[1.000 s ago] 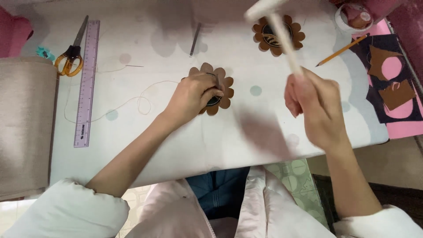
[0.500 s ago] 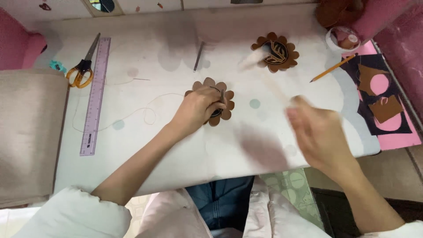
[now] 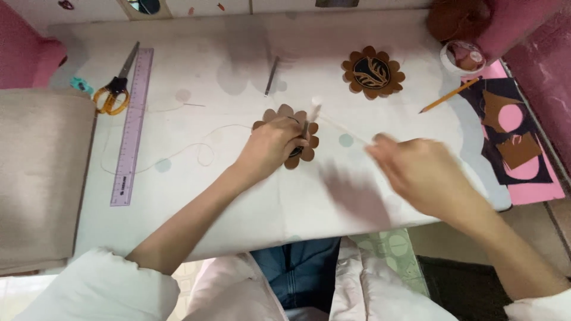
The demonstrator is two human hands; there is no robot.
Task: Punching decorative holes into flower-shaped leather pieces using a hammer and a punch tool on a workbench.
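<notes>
The white table (image 3: 238,196) has open room along its near edge. At its middle lies a brown scalloped flower (image 3: 300,156), pressed flat under the left hand (image 3: 270,148). The right hand (image 3: 425,175) (blurred) pinches a thin white stick (image 3: 333,122) whose tip is over the flower. A small round tub (image 3: 464,57) sits far right, contents unclear.

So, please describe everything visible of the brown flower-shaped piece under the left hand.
The brown flower-shaped piece lies flat on the pale table, near its middle. It looks like leather or card, with rounded scalloped petals around the edge and a dark centre, mostly covered. The left hand presses on it from the near side. The tip of a thin white stick, held by the right hand, reaches its upper right edge.
</notes>
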